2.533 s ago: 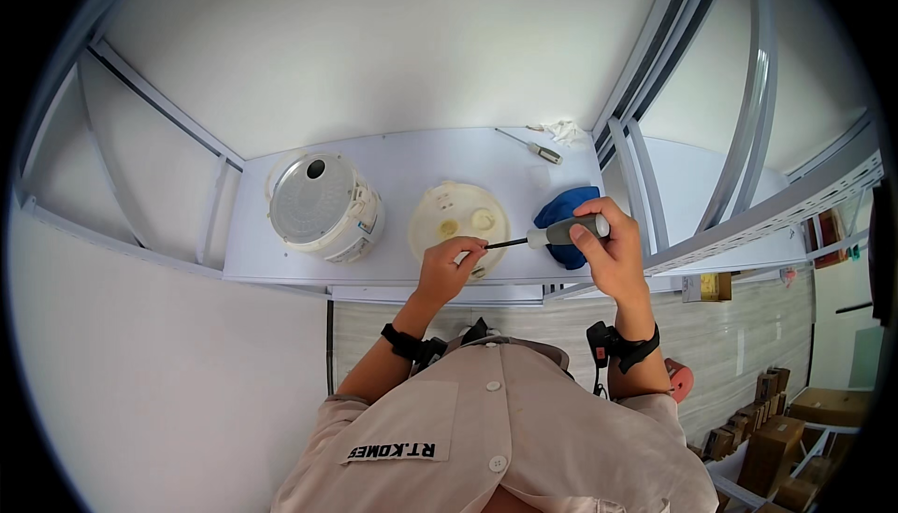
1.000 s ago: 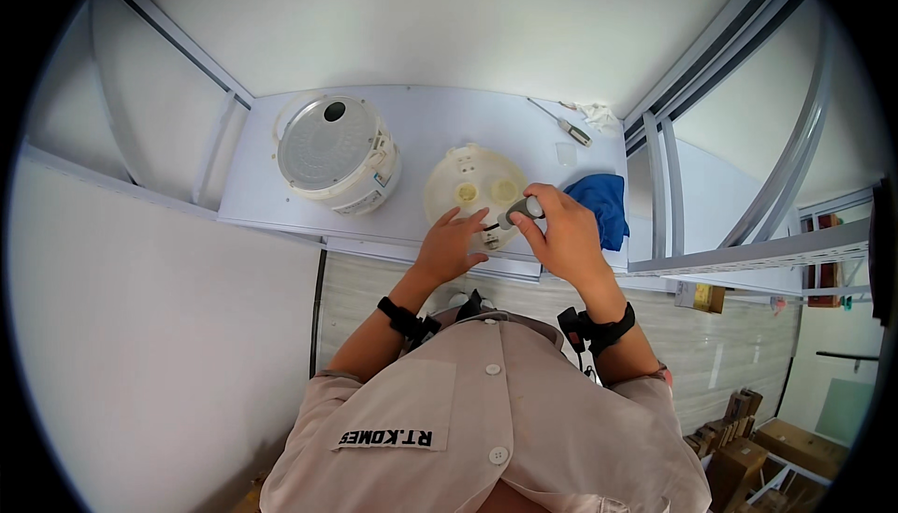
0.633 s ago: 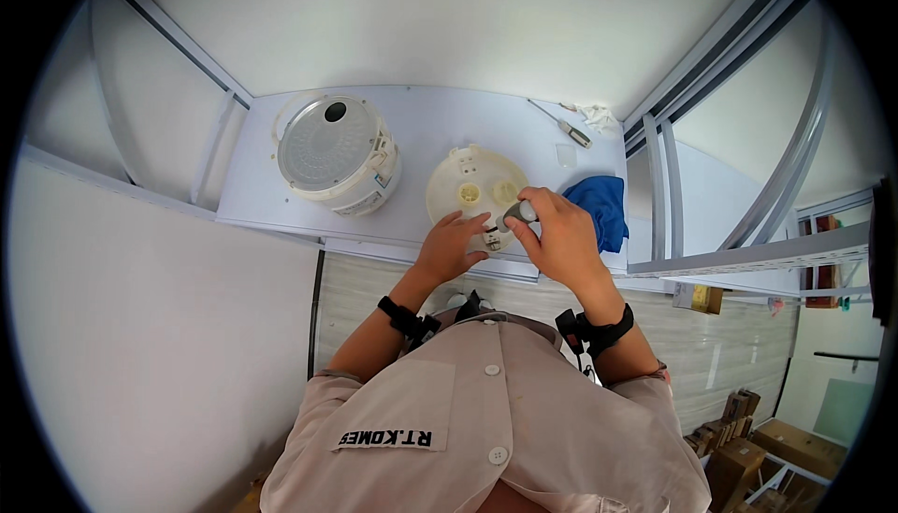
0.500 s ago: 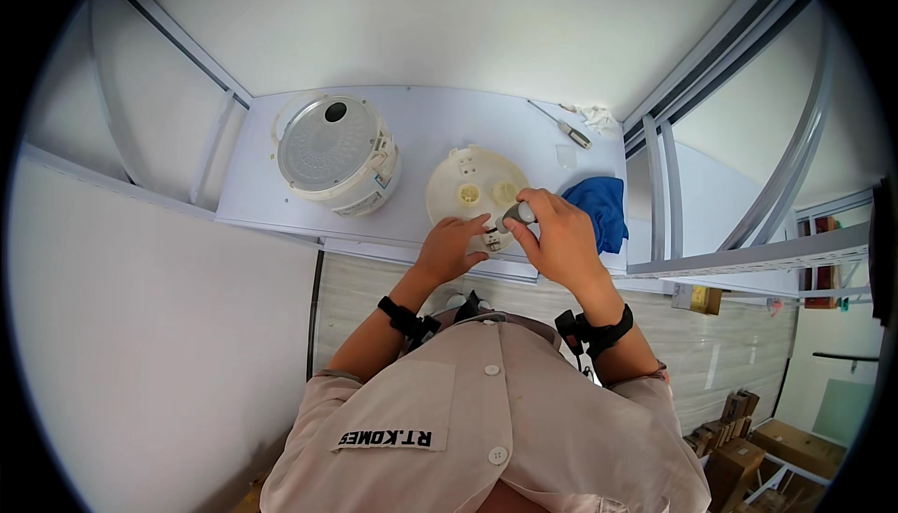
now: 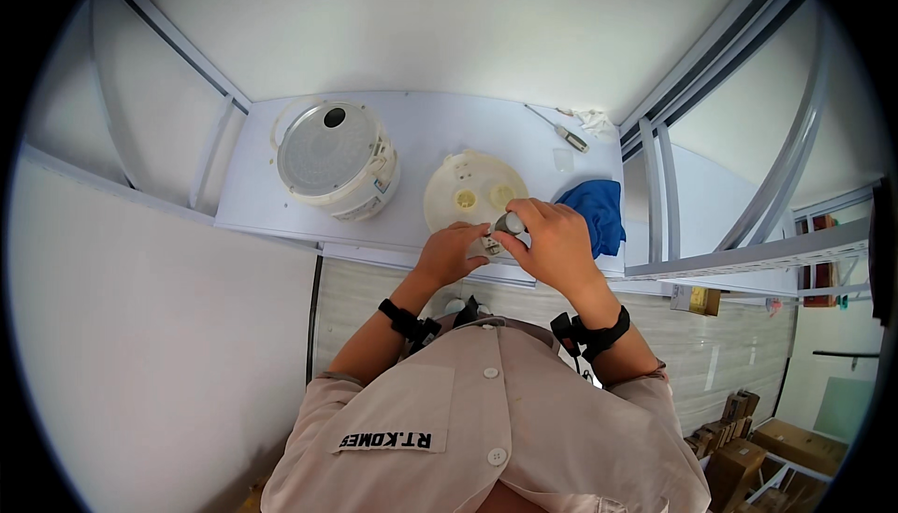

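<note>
A round cream plastic cover lies on the white table in front of me, with two round pale-yellow fittings on its face. My left hand grips the cover's near edge, fingers and thumb on either side of a small latch part. Over the cover's near right side, my right hand is closed around a small grey cylinder with a lighter round end. The cylinder is tilted toward the latch part and close to my left fingertips; whether it touches the latch cannot be made out.
A white rice cooker with a metallic top stands on the table at left. A blue cloth lies beside my right hand. Behind it are a screwdriver, a small clear piece and crumpled white tissue. Metal frames flank the table.
My right hand has shifted slightly left with the grey cylinder, bringing it nearer to my left fingertips and the latch part. My left hand stays almost in place.
</note>
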Motion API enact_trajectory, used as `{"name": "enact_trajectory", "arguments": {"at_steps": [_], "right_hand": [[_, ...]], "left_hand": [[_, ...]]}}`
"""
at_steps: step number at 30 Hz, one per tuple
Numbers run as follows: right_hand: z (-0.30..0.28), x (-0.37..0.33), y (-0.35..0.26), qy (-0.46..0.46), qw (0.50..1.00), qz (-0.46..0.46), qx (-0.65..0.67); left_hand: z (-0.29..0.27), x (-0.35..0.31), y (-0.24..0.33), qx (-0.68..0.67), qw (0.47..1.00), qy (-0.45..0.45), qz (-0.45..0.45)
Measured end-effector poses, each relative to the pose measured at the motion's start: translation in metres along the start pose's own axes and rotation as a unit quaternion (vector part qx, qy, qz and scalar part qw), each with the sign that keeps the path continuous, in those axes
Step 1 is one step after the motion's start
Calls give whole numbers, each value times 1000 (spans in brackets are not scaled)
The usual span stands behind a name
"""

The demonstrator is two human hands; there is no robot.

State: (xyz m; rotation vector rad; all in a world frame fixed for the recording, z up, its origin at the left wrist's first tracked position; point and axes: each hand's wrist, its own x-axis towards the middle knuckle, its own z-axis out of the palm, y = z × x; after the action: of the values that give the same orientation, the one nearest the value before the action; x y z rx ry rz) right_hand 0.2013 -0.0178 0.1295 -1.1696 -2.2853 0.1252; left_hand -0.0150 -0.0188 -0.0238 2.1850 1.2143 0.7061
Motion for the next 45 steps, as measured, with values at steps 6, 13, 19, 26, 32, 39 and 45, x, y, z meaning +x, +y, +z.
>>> {"name": "enact_trajectory", "arguments": {"at_steps": [6,13,19,26,32,39,45], "right_hand": [[3,-3,2,23,999,36,-17],[1,-1,-1,37,992,54,-109],[5,6,-3,19,988,95,-119],[-8,17,-11,-11,1000,23,14],[2,19,-14,-88,985,87,-120],[-16,14,-32,-96,986,16,-138],[-3,7,-35,-66,990,-52,-113]], "left_hand": [[0,4,6,10,998,-42,-42],[3,8,9,2,997,-42,-63],[24,4,-10,-21,999,17,-45],[14,16,3,-9,992,-55,-117],[15,15,1,-13,994,-32,-101],[16,20,-3,-46,989,-65,-121],[27,22,-3,-52,991,-47,-112]]}}
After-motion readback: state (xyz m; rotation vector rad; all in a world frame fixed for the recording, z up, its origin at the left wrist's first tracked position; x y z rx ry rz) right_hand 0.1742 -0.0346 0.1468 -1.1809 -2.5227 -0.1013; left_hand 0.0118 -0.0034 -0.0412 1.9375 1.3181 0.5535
